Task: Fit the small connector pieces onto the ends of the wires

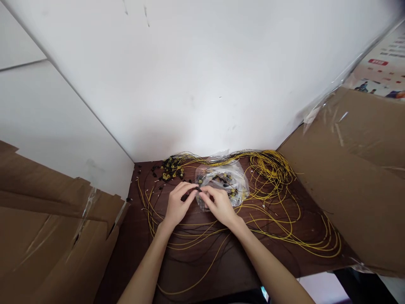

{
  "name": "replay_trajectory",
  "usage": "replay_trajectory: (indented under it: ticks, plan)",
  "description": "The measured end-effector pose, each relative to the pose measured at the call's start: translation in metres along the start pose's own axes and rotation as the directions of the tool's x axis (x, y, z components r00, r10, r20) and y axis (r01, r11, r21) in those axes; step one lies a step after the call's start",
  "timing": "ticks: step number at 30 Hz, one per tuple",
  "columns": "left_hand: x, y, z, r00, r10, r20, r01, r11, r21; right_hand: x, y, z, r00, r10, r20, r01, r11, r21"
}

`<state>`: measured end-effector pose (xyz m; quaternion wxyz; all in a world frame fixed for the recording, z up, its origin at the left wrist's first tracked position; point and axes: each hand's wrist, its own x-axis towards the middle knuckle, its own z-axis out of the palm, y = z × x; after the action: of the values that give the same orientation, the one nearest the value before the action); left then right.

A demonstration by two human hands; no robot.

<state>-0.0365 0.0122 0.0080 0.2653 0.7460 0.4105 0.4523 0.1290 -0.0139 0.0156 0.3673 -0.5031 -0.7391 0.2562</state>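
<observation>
My left hand (177, 205) and my right hand (222, 205) meet over the near-left part of a clear plastic bag (244, 182). Between the fingertips of both hands is a small black piece (198, 189), which looks like a connector; its details are too small to make out. Both hands are closed in a pinch on it. Small yellow and black parts (226, 179) show in the bag behind my fingers. Long yellow wires (193, 241) and thin black ones run across the brown table (221, 261) beneath my wrists.
A tangle of yellow and black wires (272, 169) lies at the back right. At the back left are clustered yellow and black connectors (172, 169). White panels (202, 84) stand behind and left, with cardboard (357, 169) on the right and more cardboard (47, 236) on the left.
</observation>
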Motion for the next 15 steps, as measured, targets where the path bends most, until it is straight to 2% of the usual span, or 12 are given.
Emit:
replay_trajectory:
  ticks: [2, 4, 6, 8, 10, 12, 15]
  plan:
    - [0.002, -0.002, -0.005, 0.995, -0.054, -0.084, 0.053, 0.999, -0.013, 0.0, -0.002, -0.008, 0.995, -0.037, 0.09, 0.035, 0.999, 0.03]
    - [0.004, -0.006, -0.011, 0.972, -0.12, -0.203, 0.113, 0.992, -0.049, 0.002, -0.005, -0.024, 0.988, -0.048, 0.144, 0.033, 0.994, 0.1]
    - [0.006, -0.013, -0.018, 0.921, -0.201, -0.333, 0.166, 0.978, -0.128, 0.004, -0.006, -0.047, 0.994, -0.02, 0.103, 0.0, 0.98, 0.197]
    - [0.009, -0.02, -0.024, 0.856, -0.288, -0.428, 0.213, 0.953, -0.215, 0.007, -0.008, -0.076, 1.0, -0.015, -0.019, 0.02, 0.964, 0.265]
    - [0.011, -0.027, -0.03, 0.783, -0.342, -0.519, 0.221, 0.934, -0.282, 0.009, -0.011, -0.109, 0.982, -0.037, -0.187, 0.091, 0.953, 0.289]
    - [0.013, -0.032, -0.035, 0.72, -0.373, -0.585, 0.218, 0.922, -0.319, 0.009, -0.017, -0.142, 0.92, -0.061, -0.388, 0.178, 0.945, 0.274]
    - [0.014, -0.039, -0.04, 0.66, -0.394, -0.64, 0.232, 0.917, -0.325, 0.002, -0.037, -0.184, 0.841, -0.1, -0.532, 0.217, 0.963, 0.161]
